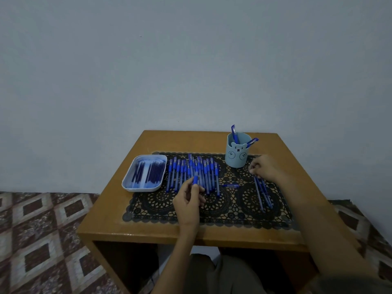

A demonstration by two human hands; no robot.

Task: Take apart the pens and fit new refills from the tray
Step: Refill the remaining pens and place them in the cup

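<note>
Head view showed left grip (188,198) clamped on one pen (195,180), held above the worktop (148,143) for dismantling. Right grip (265,167) hovered at the loose refills (263,193), and its closure was indeterminate. Tray (144,190) sat leftmost.

left hand (188,198) raised, fingers curled round a pen (195,180), right hand (265,168) stretched forward, fingers curled, hold unclear
</note>
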